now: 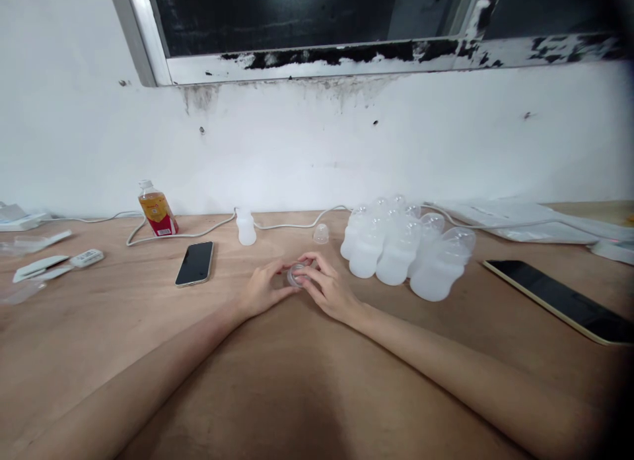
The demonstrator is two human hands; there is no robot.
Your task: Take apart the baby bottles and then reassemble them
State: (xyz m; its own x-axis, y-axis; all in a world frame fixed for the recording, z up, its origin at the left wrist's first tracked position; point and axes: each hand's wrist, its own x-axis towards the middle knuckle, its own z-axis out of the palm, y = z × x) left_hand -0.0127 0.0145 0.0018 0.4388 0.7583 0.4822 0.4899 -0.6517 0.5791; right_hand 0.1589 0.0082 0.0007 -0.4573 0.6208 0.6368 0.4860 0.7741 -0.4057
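A small clear round ring [296, 276], which looks like a bottle collar, is at the table's middle between both hands. Around its left side curl the thumb and fingers of my left hand [261, 288]. My right hand [333, 290] grips it from the right, its fingertips on the top and rim and partly covering it. Just beyond, a clear domed cap [321, 233] rests on the table. A frosted baby bottle without a cap [246, 228] stands at the back, left of the cap. To the right, several frosted baby bottles with clear domed caps [395, 254] stand grouped together.
A smartphone [195, 264] and a drink bottle [158, 209] are on the left. A tablet-like device [559, 300] lies at the right. Along the wall runs a white cable [292, 226]. Plastic bags [515, 221] lie back right; white pieces [42, 267] lie far left.
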